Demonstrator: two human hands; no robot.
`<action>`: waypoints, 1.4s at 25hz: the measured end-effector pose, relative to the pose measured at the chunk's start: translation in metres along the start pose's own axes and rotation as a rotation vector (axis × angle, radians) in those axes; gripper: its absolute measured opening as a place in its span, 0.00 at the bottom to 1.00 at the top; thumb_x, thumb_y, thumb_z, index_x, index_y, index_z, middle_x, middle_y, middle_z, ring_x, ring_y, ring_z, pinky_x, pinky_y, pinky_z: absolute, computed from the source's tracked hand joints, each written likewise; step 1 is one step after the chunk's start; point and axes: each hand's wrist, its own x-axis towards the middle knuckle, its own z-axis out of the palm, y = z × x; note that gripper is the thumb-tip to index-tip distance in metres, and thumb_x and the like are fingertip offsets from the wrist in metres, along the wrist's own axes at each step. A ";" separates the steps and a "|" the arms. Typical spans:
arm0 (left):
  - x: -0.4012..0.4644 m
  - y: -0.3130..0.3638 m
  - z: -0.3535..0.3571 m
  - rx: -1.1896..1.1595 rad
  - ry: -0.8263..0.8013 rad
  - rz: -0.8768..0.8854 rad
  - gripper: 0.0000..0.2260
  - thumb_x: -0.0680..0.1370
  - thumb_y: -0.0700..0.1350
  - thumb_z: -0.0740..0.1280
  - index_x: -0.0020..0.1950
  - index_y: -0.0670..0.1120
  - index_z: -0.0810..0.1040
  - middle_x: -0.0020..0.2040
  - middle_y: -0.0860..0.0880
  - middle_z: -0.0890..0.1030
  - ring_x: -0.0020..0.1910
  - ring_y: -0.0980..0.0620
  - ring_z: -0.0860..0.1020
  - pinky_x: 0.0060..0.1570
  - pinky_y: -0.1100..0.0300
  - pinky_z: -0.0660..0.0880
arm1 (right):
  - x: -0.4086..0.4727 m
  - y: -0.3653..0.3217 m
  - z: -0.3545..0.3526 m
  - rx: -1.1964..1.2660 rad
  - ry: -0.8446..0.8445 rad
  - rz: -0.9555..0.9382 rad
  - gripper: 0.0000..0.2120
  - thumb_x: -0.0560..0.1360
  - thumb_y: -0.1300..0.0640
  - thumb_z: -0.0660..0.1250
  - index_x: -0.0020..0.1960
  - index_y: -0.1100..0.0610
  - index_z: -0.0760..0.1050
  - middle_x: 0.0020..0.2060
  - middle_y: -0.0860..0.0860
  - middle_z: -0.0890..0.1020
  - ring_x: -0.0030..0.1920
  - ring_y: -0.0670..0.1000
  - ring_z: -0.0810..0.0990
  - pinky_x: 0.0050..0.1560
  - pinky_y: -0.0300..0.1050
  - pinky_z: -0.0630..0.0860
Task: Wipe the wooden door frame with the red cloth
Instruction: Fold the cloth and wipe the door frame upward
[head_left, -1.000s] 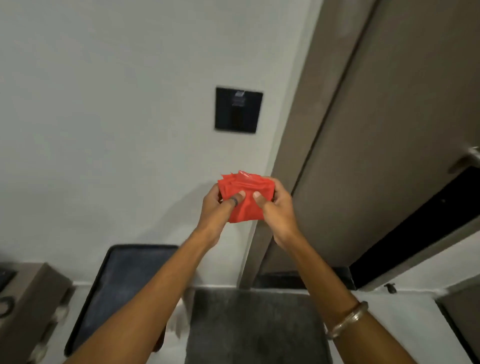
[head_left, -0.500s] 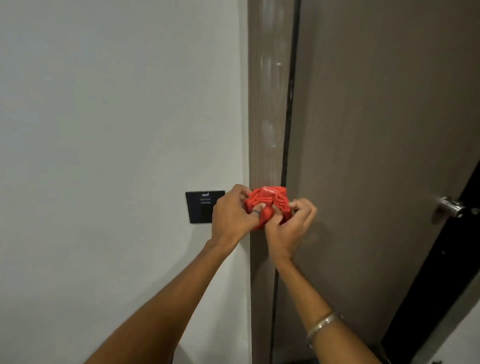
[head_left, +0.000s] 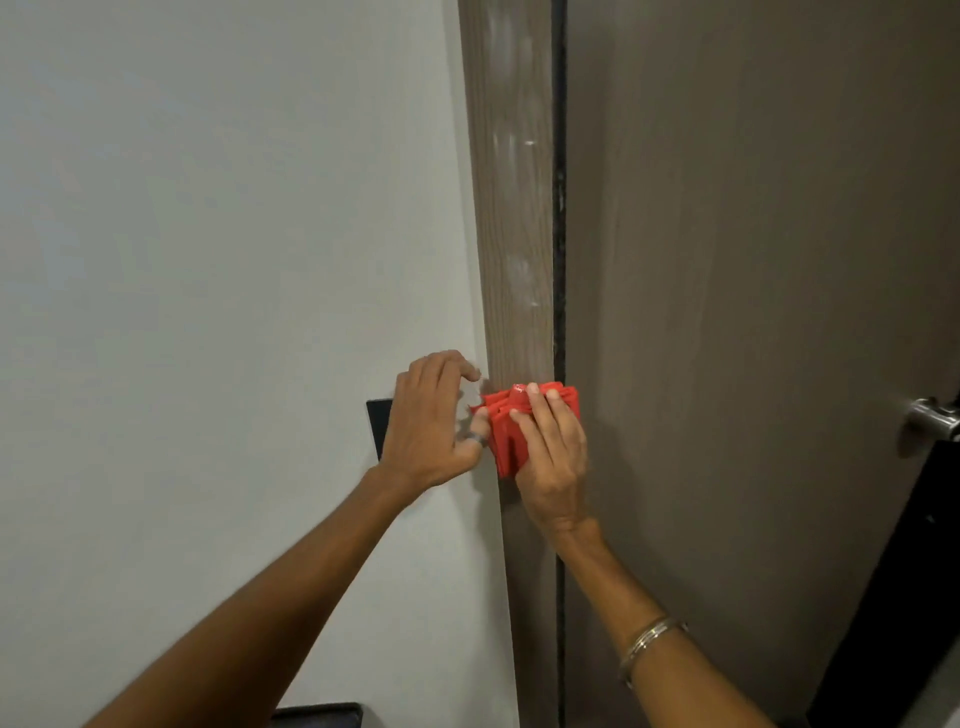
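The wooden door frame (head_left: 511, 208) runs as a grey-brown vertical strip between the white wall and the door, with pale smudges on its upper part. A folded red cloth (head_left: 506, 431) lies flat against the frame at about mid height. My right hand (head_left: 550, 457) presses the cloth onto the wood, fingers spread over it. My left hand (head_left: 431, 426) is just left of the cloth over the wall, fingers curled and apart; its thumb touches the cloth's left edge.
A grey-brown door (head_left: 753, 312) fills the right side, with a metal handle (head_left: 932, 418) at the far right and a dark gap beside it. A black wall switch plate (head_left: 378, 426) sits partly behind my left hand. A dark object's edge (head_left: 317, 717) shows at the bottom.
A second ago both hands held the cloth in the air, lower down by the floor. They rose to the frame; now the right hand presses the flattened cloth on the wood and the left has loosened.
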 end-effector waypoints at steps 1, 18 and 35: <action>0.005 -0.009 -0.004 0.070 0.058 0.066 0.23 0.70 0.52 0.69 0.62 0.44 0.76 0.64 0.44 0.78 0.64 0.44 0.75 0.63 0.44 0.73 | -0.003 0.000 0.002 0.027 -0.053 0.014 0.21 0.84 0.50 0.64 0.74 0.59 0.71 0.76 0.59 0.71 0.78 0.61 0.67 0.81 0.57 0.62; 0.141 -0.063 -0.021 0.581 0.357 0.240 0.31 0.85 0.55 0.50 0.85 0.44 0.47 0.85 0.41 0.52 0.84 0.46 0.43 0.83 0.45 0.41 | 0.099 0.002 0.025 -0.115 -0.047 0.005 0.35 0.84 0.40 0.56 0.84 0.52 0.48 0.84 0.52 0.48 0.85 0.58 0.45 0.83 0.63 0.42; 0.148 -0.050 -0.033 0.562 0.356 0.163 0.32 0.85 0.57 0.50 0.85 0.44 0.45 0.86 0.42 0.51 0.85 0.43 0.45 0.83 0.44 0.40 | 0.099 0.003 0.011 -0.187 -0.080 -0.049 0.37 0.79 0.39 0.65 0.81 0.55 0.59 0.81 0.57 0.62 0.83 0.60 0.52 0.82 0.63 0.50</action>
